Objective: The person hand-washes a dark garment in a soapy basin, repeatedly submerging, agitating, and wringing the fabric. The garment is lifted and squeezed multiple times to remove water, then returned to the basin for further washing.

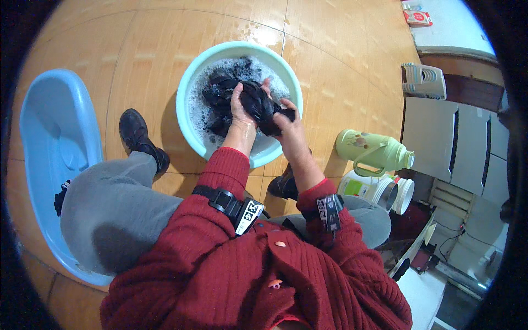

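Observation:
Between my knees a round pale-green plastic basin point(184, 82) stands on the floor, holding sudsy water point(274, 74). Wet black cloth point(218, 97) lies bunched in the suds, and part of it is lifted between my hands. My left hand point(242, 105) cups the raised bundle from its left side, with the thumb up and fingertips showing beyond the cloth. On the right, my right hand point(288, 121) grips the other end of the bundle near the basin's rim. The lower parts of the cloth are hidden in foam.
A blue plastic baby bathtub point(45, 136) stands left of my leg, with a dark cloth point(62, 198) in it. To the right are a green thermos flask point(363, 148), white buckets point(354, 183) and stacked stools point(425, 80). Water spots point(264, 35) mark the tiled floor beyond the basin.

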`<state>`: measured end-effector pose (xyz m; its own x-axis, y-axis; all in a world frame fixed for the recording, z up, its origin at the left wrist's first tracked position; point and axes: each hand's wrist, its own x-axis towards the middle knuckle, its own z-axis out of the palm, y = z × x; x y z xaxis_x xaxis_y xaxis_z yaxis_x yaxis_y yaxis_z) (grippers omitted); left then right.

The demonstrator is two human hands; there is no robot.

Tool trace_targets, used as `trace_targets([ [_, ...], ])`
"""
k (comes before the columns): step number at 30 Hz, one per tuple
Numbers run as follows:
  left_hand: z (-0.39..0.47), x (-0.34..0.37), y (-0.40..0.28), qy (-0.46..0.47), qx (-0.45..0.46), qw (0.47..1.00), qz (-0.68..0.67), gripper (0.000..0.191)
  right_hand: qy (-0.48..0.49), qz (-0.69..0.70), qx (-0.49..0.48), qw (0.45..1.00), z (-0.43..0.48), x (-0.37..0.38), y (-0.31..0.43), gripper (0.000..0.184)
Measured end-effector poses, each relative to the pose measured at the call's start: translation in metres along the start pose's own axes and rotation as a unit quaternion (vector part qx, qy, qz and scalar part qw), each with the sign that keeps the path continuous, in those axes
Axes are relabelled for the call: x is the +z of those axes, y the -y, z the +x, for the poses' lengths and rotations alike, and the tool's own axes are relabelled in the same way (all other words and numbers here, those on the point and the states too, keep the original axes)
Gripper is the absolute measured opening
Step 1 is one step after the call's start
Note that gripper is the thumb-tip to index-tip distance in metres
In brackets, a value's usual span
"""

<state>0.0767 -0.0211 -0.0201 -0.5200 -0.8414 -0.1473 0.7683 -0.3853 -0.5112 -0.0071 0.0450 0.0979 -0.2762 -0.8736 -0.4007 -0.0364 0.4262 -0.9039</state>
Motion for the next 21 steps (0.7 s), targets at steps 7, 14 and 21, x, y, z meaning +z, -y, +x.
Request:
trace_targets([
  [7,-0.011,-0.001,0.005,-0.077,0.017,0.969,0.233,0.031,-0.062,-0.421,-0.398,0.813,0.009,0.031,-0.014,0.028],
  [14,-0.009,0.027,0.033,-0.25,0.093,0.946,0.182,0.038,-0.075,-0.281,-0.109,0.95,0.084,0.026,0.012,0.032],
  [21,-0.03,0.029,-0.009,-0.225,-0.03,0.968,0.111,0.042,0.024,-0.424,-0.292,0.857,-0.007,0.058,0.015,0.023],
])
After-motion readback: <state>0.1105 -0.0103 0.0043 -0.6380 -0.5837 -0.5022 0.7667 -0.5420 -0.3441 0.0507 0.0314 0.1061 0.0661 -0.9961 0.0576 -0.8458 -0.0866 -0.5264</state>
